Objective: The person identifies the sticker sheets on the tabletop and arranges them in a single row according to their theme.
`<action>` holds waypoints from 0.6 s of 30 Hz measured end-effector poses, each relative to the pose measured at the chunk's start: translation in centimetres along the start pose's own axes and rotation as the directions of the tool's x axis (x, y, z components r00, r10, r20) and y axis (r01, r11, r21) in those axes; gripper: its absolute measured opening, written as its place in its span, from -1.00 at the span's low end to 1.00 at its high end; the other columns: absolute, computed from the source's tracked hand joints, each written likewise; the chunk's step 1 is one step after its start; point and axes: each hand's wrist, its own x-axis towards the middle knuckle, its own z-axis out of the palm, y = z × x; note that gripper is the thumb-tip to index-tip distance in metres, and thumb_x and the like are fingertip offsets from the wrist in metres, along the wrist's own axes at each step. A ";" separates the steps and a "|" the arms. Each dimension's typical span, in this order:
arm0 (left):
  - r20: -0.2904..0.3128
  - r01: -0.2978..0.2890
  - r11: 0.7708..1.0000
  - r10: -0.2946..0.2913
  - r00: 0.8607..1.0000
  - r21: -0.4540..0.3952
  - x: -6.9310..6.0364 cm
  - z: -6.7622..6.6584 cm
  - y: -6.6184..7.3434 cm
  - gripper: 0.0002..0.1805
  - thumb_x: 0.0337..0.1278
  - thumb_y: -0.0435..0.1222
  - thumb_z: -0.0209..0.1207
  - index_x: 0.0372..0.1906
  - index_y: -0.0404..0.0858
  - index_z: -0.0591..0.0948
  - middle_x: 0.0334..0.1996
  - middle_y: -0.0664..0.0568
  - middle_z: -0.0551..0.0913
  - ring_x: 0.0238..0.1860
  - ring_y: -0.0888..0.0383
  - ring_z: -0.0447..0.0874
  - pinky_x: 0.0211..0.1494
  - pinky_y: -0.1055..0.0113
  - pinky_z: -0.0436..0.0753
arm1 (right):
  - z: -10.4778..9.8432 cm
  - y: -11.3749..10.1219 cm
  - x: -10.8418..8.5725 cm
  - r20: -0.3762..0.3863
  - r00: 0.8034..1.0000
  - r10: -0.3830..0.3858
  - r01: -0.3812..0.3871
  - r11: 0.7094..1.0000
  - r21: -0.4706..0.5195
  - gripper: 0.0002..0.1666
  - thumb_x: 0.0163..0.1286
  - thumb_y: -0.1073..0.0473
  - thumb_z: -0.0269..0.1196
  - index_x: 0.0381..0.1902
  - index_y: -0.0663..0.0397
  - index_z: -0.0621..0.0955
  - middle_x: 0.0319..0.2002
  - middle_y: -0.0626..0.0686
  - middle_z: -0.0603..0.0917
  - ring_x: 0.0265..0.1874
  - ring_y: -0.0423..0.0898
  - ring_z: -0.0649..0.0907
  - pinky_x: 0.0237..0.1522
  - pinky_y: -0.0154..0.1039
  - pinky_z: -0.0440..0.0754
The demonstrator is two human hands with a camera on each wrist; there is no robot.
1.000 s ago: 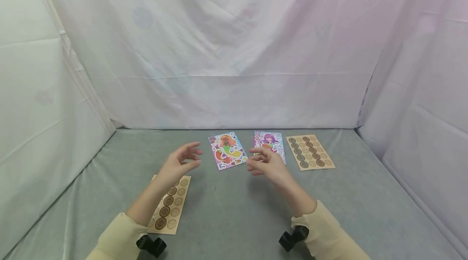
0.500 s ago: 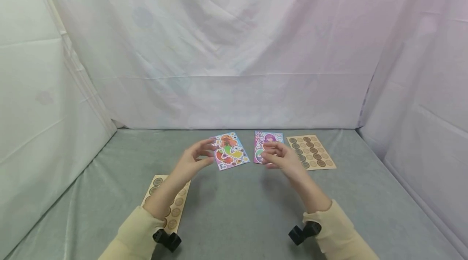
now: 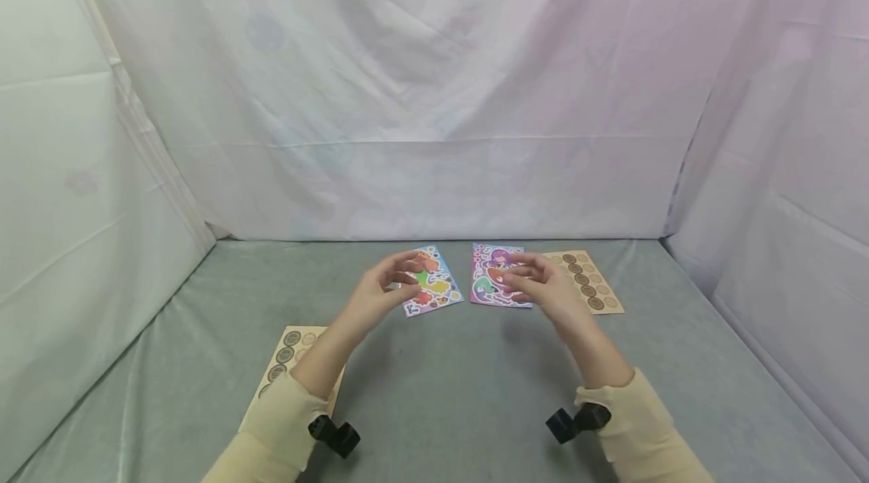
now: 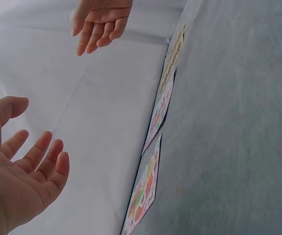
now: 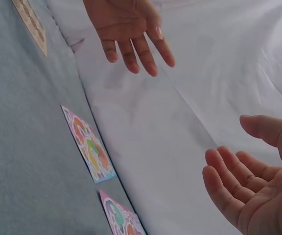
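Note:
My left hand (image 3: 380, 293) hovers above the table with loosely bent fingers and nothing in its grasp. Behind its fingertips lies a colourful sticker sheet (image 3: 440, 288) with an orange, green and yellow figure, partly hidden. My right hand (image 3: 553, 294) is likewise raised and holds nothing. It overlaps a purple-haired cartoon sticker sheet (image 3: 483, 288) and a tan sheet of round brown stickers (image 3: 597, 288) in the head view. In the left wrist view, the palm of the left hand (image 4: 23, 181) is bare; the right wrist view shows the right hand (image 5: 258, 191) bare too.
Another tan sheet of round stickers (image 3: 285, 355) lies at the front left, partly covered by the left forearm and sleeve. Grey cloth covers the table (image 3: 434, 407). White curtains (image 3: 434, 90) enclose the back and both sides.
Both hands have drifted to the right in the head view, still raised and apart. The left forearm now covers a different part of the near tan sheet. All the sheets stay in place.

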 end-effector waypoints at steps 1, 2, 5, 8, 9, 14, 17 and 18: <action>0.001 -0.005 1.000 0.005 1.000 0.000 0.1 0.1 0.0 -0.41 0.16 -0.41 0.24 0.32 -0.20 0.40 0.09 -0.11 0.56 0.02 -0.06 0.53 -0.07 0.22 0.58 | -0.1 -0.1 0.0 -0.003 1.000 -0.001 0.001 1.000 -0.001 -0.44 0.36 0.26 0.22 0.26 0.32 0.37 0.01 0.33 0.57 -0.14 0.05 0.66 -0.12 -0.21 0.63; 0.001 -0.009 1.000 0.009 1.000 -0.004 0.2 0.2 0.0 -0.41 0.16 -0.41 0.24 0.32 -0.20 0.41 0.08 -0.10 0.56 0.01 -0.04 0.54 -0.07 0.24 0.58 | -0.3 -0.1 0.0 -0.008 1.000 0.000 0.000 1.000 0.000 -0.44 0.37 0.27 0.21 0.27 0.32 0.37 0.00 0.32 0.57 -0.14 0.04 0.66 -0.11 -0.20 0.63; -0.005 -0.040 0.999 0.040 0.999 -0.029 0.7 0.6 -0.2 -0.42 0.14 -0.45 0.24 0.30 -0.28 0.41 0.05 -0.14 0.58 -0.02 -0.05 0.56 -0.09 0.29 0.59 | -0.7 -0.3 -0.1 -0.025 1.000 0.005 -0.005 1.000 -0.002 -0.43 0.37 0.25 0.21 0.28 0.31 0.36 0.01 0.31 0.57 -0.13 0.04 0.66 -0.08 -0.16 0.63; -0.015 -0.055 0.997 0.055 0.998 -0.059 1.1 1.1 -0.3 -0.43 0.12 -0.48 0.24 0.28 -0.34 0.42 0.01 -0.20 0.59 -0.04 -0.09 0.57 -0.13 0.34 0.60 | -1.1 -0.4 -0.1 -0.039 0.999 0.010 -0.010 1.000 -0.014 -0.42 0.37 0.21 0.23 0.29 0.28 0.37 0.04 0.31 0.56 -0.09 0.09 0.64 -0.08 -0.16 0.63; -0.019 -0.053 0.997 0.052 0.998 -0.062 1.3 1.3 -0.3 -0.43 0.11 -0.49 0.24 0.27 -0.35 0.43 0.01 -0.22 0.59 -0.04 -0.10 0.57 -0.14 0.36 0.61 | -1.2 -0.4 -0.1 -0.044 0.999 0.012 -0.013 1.000 -0.022 -0.42 0.37 0.18 0.23 0.29 0.26 0.37 0.04 0.30 0.56 -0.08 0.09 0.64 -0.08 -0.17 0.63; -0.042 -0.010 0.998 0.008 0.999 -0.056 1.7 2.1 0.2 -0.42 0.13 -0.45 0.25 0.29 -0.34 0.41 0.03 -0.25 0.57 0.01 -0.09 0.54 -0.17 0.35 0.60 | -2.0 -0.3 0.0 -0.060 0.998 0.003 -0.007 0.998 -0.059 -0.39 0.38 0.11 0.23 0.28 0.27 0.36 0.04 0.27 0.56 -0.09 0.04 0.65 -0.06 -0.15 0.62; -0.049 0.007 0.999 -0.009 0.999 -0.053 2.0 2.6 0.3 -0.41 0.13 -0.42 0.25 0.30 -0.32 0.40 0.04 -0.21 0.58 0.04 -0.08 0.53 -0.16 0.30 0.58 | -2.5 -0.4 -0.1 -0.062 0.998 -0.010 0.006 0.998 -0.066 -0.39 0.39 0.11 0.22 0.29 0.29 0.35 0.05 0.28 0.55 -0.13 -0.06 0.66 -0.07 -0.19 0.62; -0.048 0.010 0.998 -0.012 0.999 -0.055 2.1 2.7 0.3 -0.40 0.13 -0.41 0.25 0.31 -0.31 0.40 0.04 -0.18 0.58 0.04 -0.08 0.53 -0.16 0.29 0.57 | -2.7 -0.4 -0.1 -0.063 0.998 -0.014 0.009 0.998 -0.066 -0.39 0.39 0.12 0.22 0.29 0.30 0.35 0.05 0.28 0.55 -0.15 -0.09 0.66 -0.08 -0.21 0.63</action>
